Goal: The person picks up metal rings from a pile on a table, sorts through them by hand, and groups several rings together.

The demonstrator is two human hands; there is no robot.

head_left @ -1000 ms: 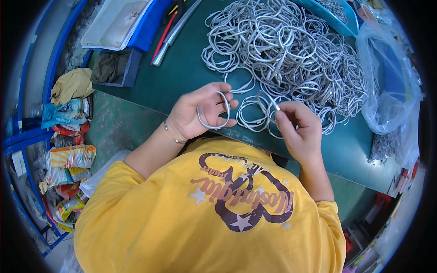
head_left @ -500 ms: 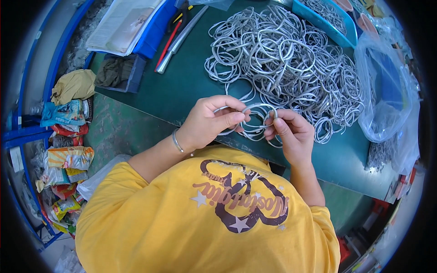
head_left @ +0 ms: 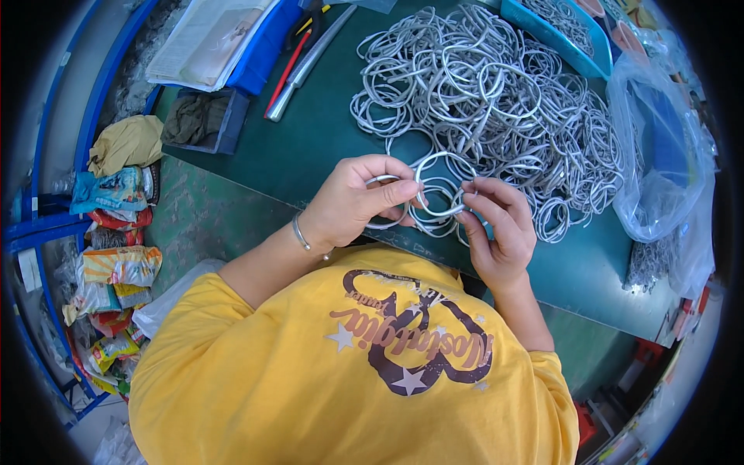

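My left hand (head_left: 370, 194) pinches several pale silver metal rings between thumb and fingers. One of these, a bright ring (head_left: 419, 182), stands up toward the right, and others hang partly behind my fingers. At this ring's right side, my right hand (head_left: 500, 225) has its thumb and fingertips closed round the rim. Just beyond both hands lies a large tangled heap of similar rings (head_left: 465, 93), and a few loose ones reach toward me at its near edge. Exactly how many rings my left hand holds is hidden.
The heap lies on a green table (head_left: 310, 163). A teal tray (head_left: 570, 46) of small metal pieces and a clear plastic bag (head_left: 655, 155) stand right. At left are a blue box (head_left: 260, 58) with papers, a grey bin (head_left: 225, 128) and a red pencil-like stick (head_left: 288, 70).
My right fingers have shifted on the ring and opened a little from their tighter pinch. The ring has turned and shows a rounder face. My left hand stays nearly in place.
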